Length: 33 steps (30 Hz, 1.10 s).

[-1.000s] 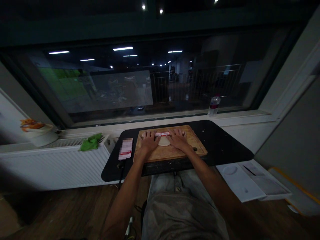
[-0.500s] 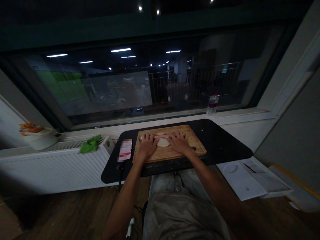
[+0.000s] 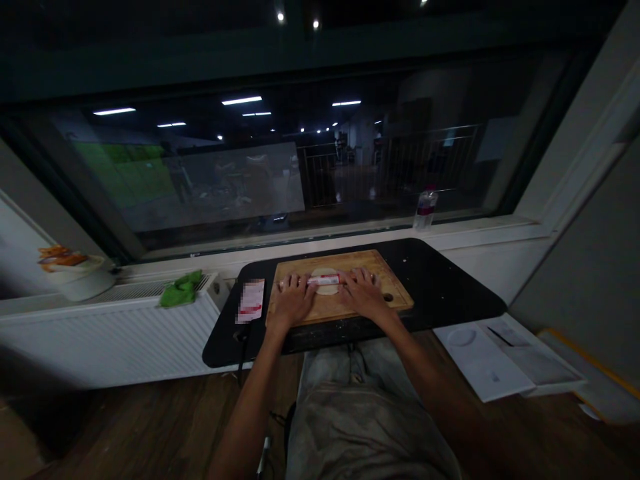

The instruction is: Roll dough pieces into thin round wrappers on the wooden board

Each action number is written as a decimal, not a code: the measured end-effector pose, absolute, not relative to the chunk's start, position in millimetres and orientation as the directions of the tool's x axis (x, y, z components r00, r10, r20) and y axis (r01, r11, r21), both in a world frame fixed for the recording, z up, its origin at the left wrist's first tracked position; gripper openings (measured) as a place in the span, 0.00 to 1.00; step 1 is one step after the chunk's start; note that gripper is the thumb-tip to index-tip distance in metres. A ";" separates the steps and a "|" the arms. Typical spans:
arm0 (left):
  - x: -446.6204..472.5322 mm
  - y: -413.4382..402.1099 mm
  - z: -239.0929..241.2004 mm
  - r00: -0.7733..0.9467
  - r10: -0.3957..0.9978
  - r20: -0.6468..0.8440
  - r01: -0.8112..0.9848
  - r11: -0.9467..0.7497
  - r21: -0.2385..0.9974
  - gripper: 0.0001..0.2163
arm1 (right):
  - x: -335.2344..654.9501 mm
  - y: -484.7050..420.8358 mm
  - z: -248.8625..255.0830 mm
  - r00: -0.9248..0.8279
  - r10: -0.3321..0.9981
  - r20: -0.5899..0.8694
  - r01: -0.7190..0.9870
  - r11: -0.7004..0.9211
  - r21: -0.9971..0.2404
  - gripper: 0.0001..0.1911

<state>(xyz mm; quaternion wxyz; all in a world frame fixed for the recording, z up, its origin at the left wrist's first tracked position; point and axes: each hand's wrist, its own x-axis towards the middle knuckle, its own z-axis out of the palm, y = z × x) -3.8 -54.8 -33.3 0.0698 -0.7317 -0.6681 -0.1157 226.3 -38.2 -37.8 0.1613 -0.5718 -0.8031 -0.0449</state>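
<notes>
A pale, round, flat piece of dough [image 3: 327, 290] lies on the wooden cutting board [image 3: 310, 315]. Across it runs a rolling pin [image 3: 326, 280] with a red and white label around its middle. On the pin's left part lies my left hand [image 3: 294, 299], fingers stretched forward over it and apart. My right hand [image 3: 363, 292] rests the same way on the right part, its fingers spread. Neither hand has its fingers wrapped round the pin. Parts of the pin are hidden beneath both hands.
The board lies on a black table [image 3: 450, 287] with small crumbs. Left of it is a red and white packet [image 3: 251, 299]. A green cloth [image 3: 181, 288] and a white bowl [image 3: 87, 283] rest by the radiator. A bottle [image 3: 425, 210] stands on the sill; a white box [image 3: 505, 360] lies lower right.
The rolling pin has rolled toward me over the dough and its label has turned into view. More dough shows beyond it. Both hands have moved with it slightly toward me.
</notes>
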 end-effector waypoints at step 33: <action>1.5 -41.6 -41.2 0.013 0.976 0.219 0.988 -0.046 0.146 0.30 | 216.5 0.2 -18.6 -0.286 0.942 0.177 0.918 0.322 -0.231 0.35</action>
